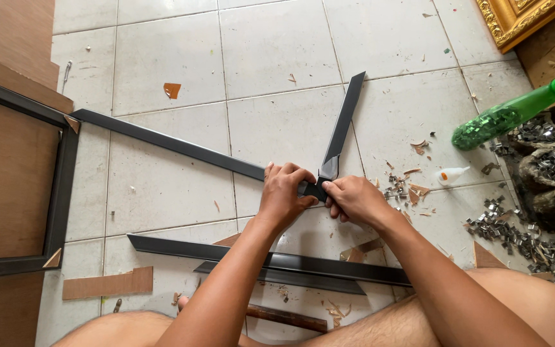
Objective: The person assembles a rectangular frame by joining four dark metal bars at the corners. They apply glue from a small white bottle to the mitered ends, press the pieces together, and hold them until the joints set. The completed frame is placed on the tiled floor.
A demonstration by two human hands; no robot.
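Now, head view: one look down at a white tiled floor (277,38), the person's bare legs at the bottom edge.
Left hand (285,191): curled tight around the end of the long black moulding strip (168,144), at the corner joint.
Right hand (354,199): pinching shut on the end of the short black moulding strip (343,122), fingertips pressed at the same joint.
Corner joint: the two mitred ends meet between the hands, touching, in a V that opens away from the person.
Long strip: runs left and away to the finished black frame (59,193) with a brown backing.
Spare strips (277,262): two black lengths lie flat just under the forearms.
Green bottle (515,112): plastic, tilted, upper right, part filled with small metal pieces.
Glue bottle (452,174): small, white, orange tip, lying on its side right of the hands.
Metal clips (505,226): grey heap, far right, beside dark containers of the same.
Gilt frame corner (515,18): top right.
Scraps: brown offcuts scattered on the tiles.
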